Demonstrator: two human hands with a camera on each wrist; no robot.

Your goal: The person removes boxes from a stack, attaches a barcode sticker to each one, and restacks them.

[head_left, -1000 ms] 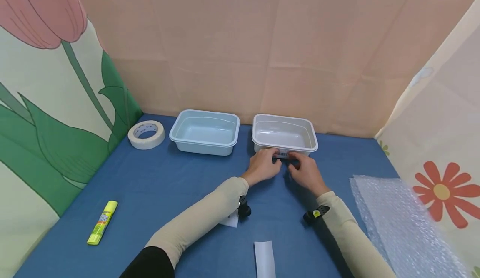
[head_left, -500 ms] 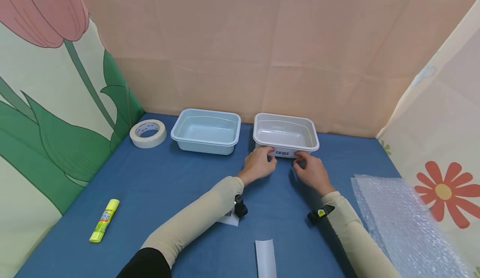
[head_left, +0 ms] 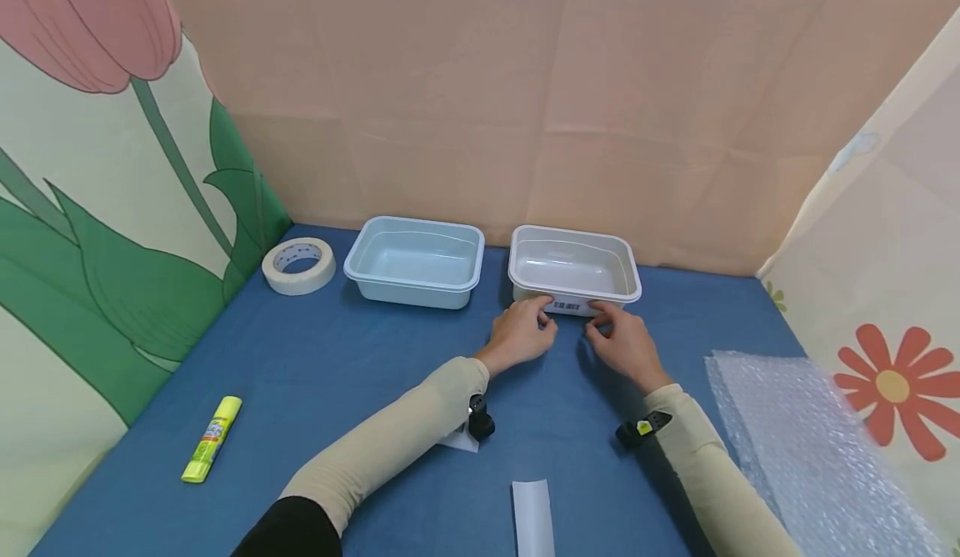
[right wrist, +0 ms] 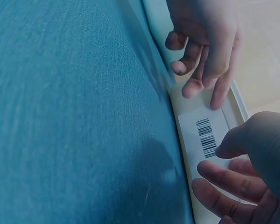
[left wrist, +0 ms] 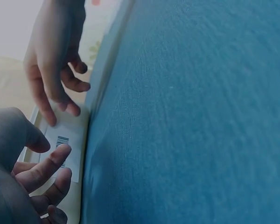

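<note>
A pale grey plastic box (head_left: pixel 574 263) stands at the back of the table, open side up. On its front wall lies a white barcode label (right wrist: pixel 206 138), flat against the plastic. My left hand (head_left: pixel 519 330) is at the label's left end, index fingertip touching it just under the rim. At the opposite end my right hand (head_left: pixel 624 345) has its index finger against the wall, with the other fingers loosely bent. In the right wrist view the thumb of that hand sits close to the barcode. Neither hand grips anything.
A light blue box (head_left: pixel 415 261) and a roll of masking tape (head_left: pixel 298 266) stand to the left. A yellow glue stick (head_left: pixel 212 440) lies front left, bubble wrap (head_left: pixel 810 457) on the right. A white paper strip (head_left: pixel 533 517) lies in front; another paper (head_left: pixel 461 439) is partly under the left forearm.
My hands have moved apart along the front of the grey box, the left to the left and the right to the right, uncovering the barcode. In the last half second they have barely moved.
</note>
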